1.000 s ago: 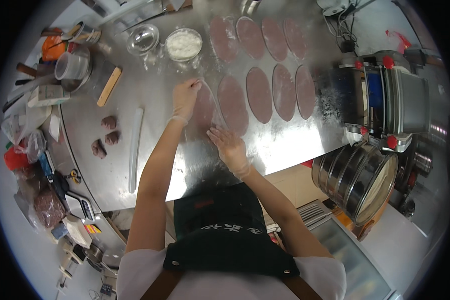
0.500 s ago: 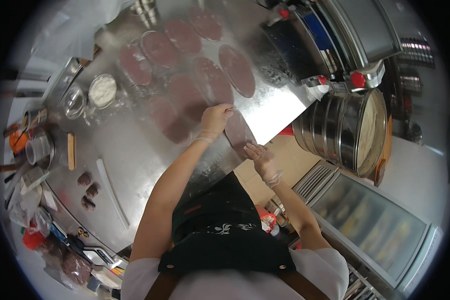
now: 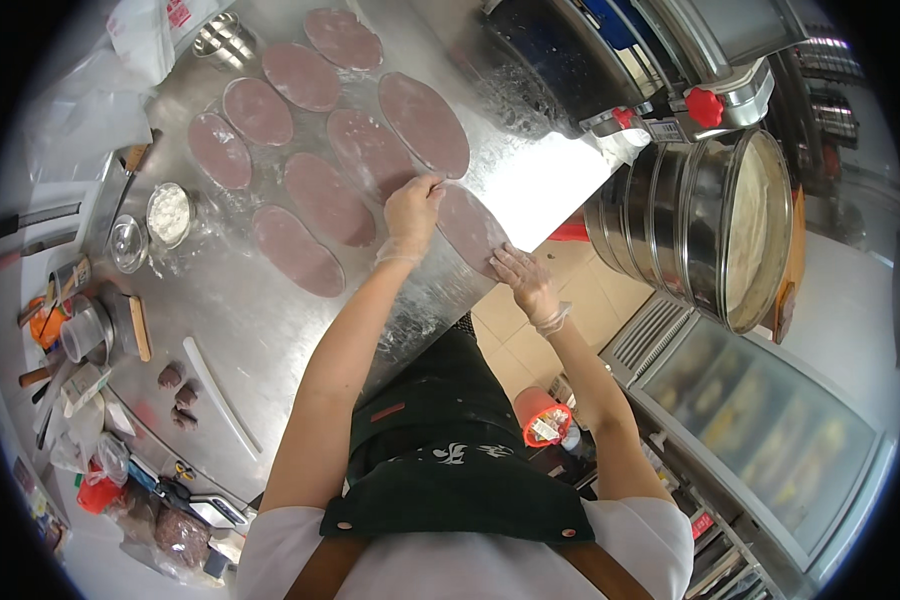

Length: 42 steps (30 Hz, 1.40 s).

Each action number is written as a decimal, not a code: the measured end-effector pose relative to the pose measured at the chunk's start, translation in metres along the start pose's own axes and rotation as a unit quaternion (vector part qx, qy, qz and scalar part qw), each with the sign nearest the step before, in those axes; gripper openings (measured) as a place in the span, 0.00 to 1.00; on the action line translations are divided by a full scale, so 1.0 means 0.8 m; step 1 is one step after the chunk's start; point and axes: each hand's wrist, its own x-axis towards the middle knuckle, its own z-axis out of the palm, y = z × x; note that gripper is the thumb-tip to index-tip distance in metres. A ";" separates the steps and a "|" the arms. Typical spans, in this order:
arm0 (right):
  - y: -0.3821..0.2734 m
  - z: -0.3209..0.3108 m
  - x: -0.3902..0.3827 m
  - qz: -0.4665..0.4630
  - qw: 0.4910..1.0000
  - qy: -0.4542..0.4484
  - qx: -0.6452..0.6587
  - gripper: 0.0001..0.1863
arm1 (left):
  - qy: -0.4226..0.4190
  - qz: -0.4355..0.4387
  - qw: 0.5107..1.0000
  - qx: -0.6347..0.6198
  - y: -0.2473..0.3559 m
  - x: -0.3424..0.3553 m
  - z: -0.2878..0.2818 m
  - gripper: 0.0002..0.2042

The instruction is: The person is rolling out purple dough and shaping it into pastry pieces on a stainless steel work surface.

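My left hand [image 3: 413,214], in a clear glove, pinches the upper end of a flat pinkish oval dough sheet [image 3: 467,230] at the front right edge of the steel table [image 3: 300,325]. At that sheet's lower end rest the outstretched fingers of my gloved right hand [image 3: 530,285]. Several similar ovals [image 3: 327,199] lie in loose rows above and left of my hands, some dusted white. A bowl of white powder [image 3: 168,214] and a clear dish [image 3: 128,243] stand to their left.
A white rolling rod [image 3: 220,395], a wooden-handled scraper [image 3: 138,330] and small dough lumps [image 3: 182,398] lie at left, beside cluttered tubs and bags. A machine with red knobs [image 3: 703,107] occupies the back right, stacked steel sieves [image 3: 700,220] below it. A glass-topped chiller [image 3: 740,420] stands lower right.
My hands have moved right with the oval sheet, from beside the other ovals' left end to the table's right front edge. The view has turned rightward, bringing the chiller further into sight.
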 end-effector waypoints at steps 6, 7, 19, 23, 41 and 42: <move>0.003 -0.015 0.001 0.070 0.996 0.032 0.046 0.19 | -0.002 0.030 0.999 -0.044 0.027 0.009 0.001 0.07; 0.010 -0.018 0.008 0.071 0.995 0.051 0.046 0.19 | -0.003 0.052 0.998 -0.030 0.035 0.025 0.004 0.07; 0.143 0.016 0.230 0.079 0.979 0.186 0.031 0.19 | 0.016 0.029 0.997 0.065 0.081 0.289 0.002 0.11; 0.151 0.036 0.221 0.062 0.990 0.121 0.046 0.19 | -0.004 0.023 0.996 0.083 0.053 0.296 0.002 0.14; -0.157 0.061 0.221 0.032 0.978 0.032 0.205 0.25 | 0.146 0.007 0.989 -0.026 -0.069 -0.144 -0.157 0.24; -0.208 0.076 0.232 -0.043 0.975 0.023 0.219 0.24 | 0.198 -0.018 0.980 -0.006 -0.089 -0.184 -0.191 0.21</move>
